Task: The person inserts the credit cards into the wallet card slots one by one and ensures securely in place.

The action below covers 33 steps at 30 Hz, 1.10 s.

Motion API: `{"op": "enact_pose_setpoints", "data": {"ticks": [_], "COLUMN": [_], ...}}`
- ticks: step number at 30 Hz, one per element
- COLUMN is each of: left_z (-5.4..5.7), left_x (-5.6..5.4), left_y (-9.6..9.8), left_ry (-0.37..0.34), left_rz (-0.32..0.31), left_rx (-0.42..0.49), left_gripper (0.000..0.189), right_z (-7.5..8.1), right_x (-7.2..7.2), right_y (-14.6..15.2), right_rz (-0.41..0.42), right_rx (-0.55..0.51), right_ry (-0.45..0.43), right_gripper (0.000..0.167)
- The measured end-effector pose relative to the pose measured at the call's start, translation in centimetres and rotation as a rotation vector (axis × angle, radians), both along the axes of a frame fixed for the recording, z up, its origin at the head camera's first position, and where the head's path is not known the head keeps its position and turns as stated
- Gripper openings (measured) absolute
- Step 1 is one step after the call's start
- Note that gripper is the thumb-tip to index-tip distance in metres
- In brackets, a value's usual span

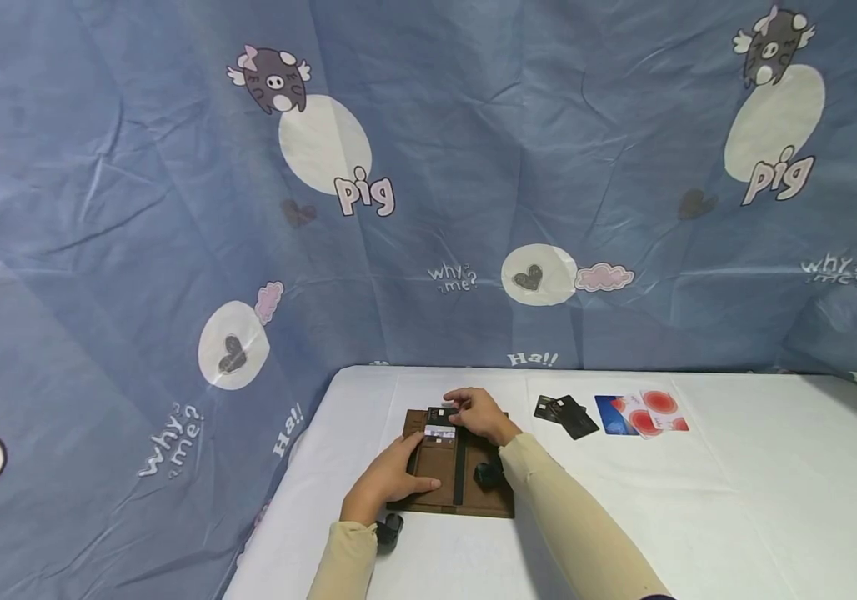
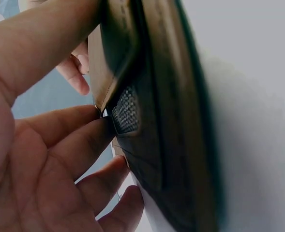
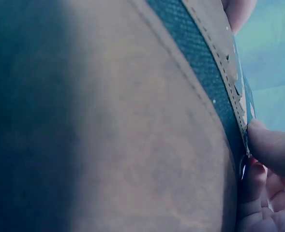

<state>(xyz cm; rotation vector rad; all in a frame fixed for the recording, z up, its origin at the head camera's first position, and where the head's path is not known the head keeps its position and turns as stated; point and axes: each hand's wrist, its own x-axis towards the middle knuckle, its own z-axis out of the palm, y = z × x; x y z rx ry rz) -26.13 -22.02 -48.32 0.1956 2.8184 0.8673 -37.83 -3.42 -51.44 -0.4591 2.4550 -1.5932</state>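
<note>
A brown wallet [image 1: 487, 502] lies spread on the white table, a dark elastic strip [image 1: 460, 475] running down its middle. My left hand [image 1: 389, 473] holds its left panel, thumb across the front; in the left wrist view the fingertips [image 2: 91, 112] meet the wallet's edge [image 2: 152, 145]. At the top of that panel, my right hand [image 1: 479, 415] pinches a black card [image 1: 439, 414] by its right side. Just below it, a pale patterned card [image 1: 439, 432] shows in a slot. The right wrist view shows the thumb [image 3: 275, 150] at the slotted edge; the fingers behind are partly hidden.
Right of the wallet, black cards [image 1: 577, 417] overlap on the table [image 1: 736, 500]. Farther right lie a blue card [image 1: 612, 414] and red-and-white cards [image 1: 661, 410]. A blue printed cloth [image 1: 458, 208] hangs behind the table and along its left side.
</note>
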Motion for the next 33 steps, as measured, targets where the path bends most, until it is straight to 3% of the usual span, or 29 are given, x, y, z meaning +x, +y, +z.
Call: {"op": "enact_pose_setpoints", "data": {"ticks": [10, 18, 33], "left_z": [-0.53, -0.21, 0.09], "left_x": [0.21, 0.27, 0.13], "left_y": [-0.26, -0.63, -0.34], "left_ry": [-0.001, -0.035, -0.045], "left_rz": [-0.01, -0.041, -0.023], "left_rx": [0.002, 0.006, 0.006], "left_gripper": [0.089, 0.111, 0.11], "right_z": [-0.56, -0.2, 0.1], "right_x": [-0.03, 0.01, -0.15], "right_y": [0.18, 0.07, -0.09], "right_rz": [0.021, 0.033, 0.035], "right_rx": [-0.048, 0.01, 0.003], "right_ry": [-0.009, -0.013, -0.041], "right_gripper": [0.033, 0.026, 0.021]}}
